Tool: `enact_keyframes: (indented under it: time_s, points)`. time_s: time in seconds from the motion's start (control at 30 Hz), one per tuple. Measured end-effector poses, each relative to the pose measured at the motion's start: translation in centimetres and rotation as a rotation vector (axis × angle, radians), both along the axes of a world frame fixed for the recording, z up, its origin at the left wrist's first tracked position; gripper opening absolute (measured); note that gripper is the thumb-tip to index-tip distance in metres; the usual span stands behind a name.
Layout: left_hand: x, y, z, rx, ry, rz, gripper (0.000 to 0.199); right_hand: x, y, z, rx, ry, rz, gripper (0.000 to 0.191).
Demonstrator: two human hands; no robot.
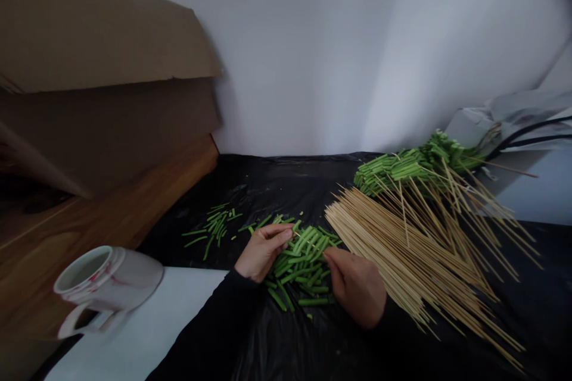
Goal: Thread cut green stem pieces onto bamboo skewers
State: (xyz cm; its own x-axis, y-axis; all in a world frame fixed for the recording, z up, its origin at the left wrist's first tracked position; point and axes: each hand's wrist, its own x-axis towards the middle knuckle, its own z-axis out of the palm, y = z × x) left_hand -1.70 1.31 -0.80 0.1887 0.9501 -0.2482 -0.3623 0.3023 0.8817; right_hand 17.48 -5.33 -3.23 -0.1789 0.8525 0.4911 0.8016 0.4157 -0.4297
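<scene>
My left hand is closed in a pinch on a short green bean piece at one end of a row of cut pieces. These threaded green bean pieces lie side by side on a thin bamboo skewer between my hands. At the row's other end, the fingers of my right hand are closed around the skewer, most of which they hide. Below the row is a pile of loose green bean pieces on black plastic sheeting.
Bare bamboo skewers lie in a large heap at the right. Filled green skewers are stacked behind them. More loose pieces lie at the left. A mug stands on a white surface, near a cardboard box.
</scene>
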Motion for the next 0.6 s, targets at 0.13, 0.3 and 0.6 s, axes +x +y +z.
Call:
enact_keyframes:
  time_s: [0.13,0.3,0.6]
  points:
    - [0.12,-0.06,-0.19,0.005,0.028,-0.003,0.032,-0.02,0.03,-0.06,-0.005,0.001,0.001,0.027]
    - [0.21,-0.05,-0.32,0.008,0.026,0.012,0.032,-0.09,0.04,0.03,-0.018,0.006,0.002,0.027]
    - [0.26,-0.11,0.05,-0.011,0.027,0.002,0.03,-0.04,0.02,0.15,-0.001,0.013,0.019,0.028]
